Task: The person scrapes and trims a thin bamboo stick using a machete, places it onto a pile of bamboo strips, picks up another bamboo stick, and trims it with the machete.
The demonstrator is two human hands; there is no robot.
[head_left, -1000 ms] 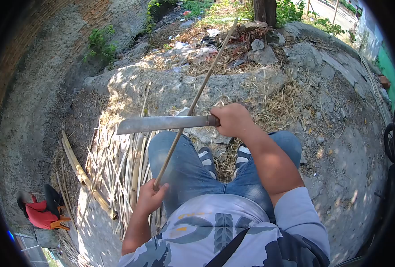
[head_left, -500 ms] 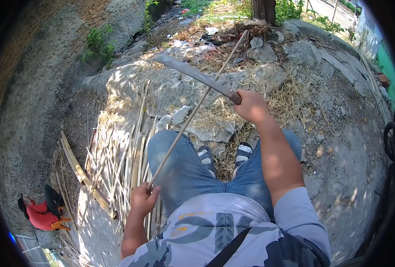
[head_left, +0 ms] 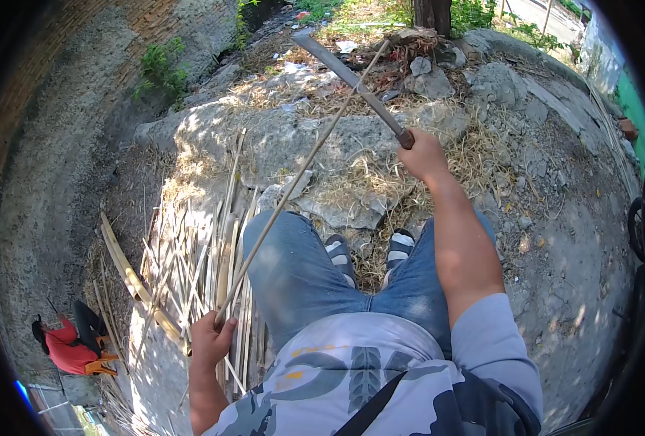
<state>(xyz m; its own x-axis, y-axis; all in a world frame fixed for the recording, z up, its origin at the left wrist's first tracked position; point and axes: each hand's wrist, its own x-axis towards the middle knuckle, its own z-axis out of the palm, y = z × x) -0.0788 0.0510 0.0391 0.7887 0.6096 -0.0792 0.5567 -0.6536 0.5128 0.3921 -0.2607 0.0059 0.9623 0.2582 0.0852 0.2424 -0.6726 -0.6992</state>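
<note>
My left hand [head_left: 212, 339] is closed around the lower end of a long, thin bamboo strip [head_left: 287, 187]. The strip slants up and away over my left thigh, its far end near the tree base. In my right hand [head_left: 422, 155] is the brown handle of a machete [head_left: 383, 111], with my arm stretched forward. Its long blade points up and to the left, crossing the strip near the far end; it looks to be touching there. Beside my left leg lies a pile of pale bamboo strips [head_left: 191, 247].
Split bamboo poles [head_left: 137, 285] lie left of the pile. Further left, a person in red [head_left: 69, 350] sits on an orange stool [head_left: 101, 364]. Ahead are a rough stone ledge [head_left: 279, 138], dry shavings [head_left: 366, 174] and a tree trunk [head_left: 431, 16]. Rubble covers the right side.
The machete has moved forward along the strip toward its far end, its blade angled more steeply. My left hand has drawn back and left with the strip's near end.
</note>
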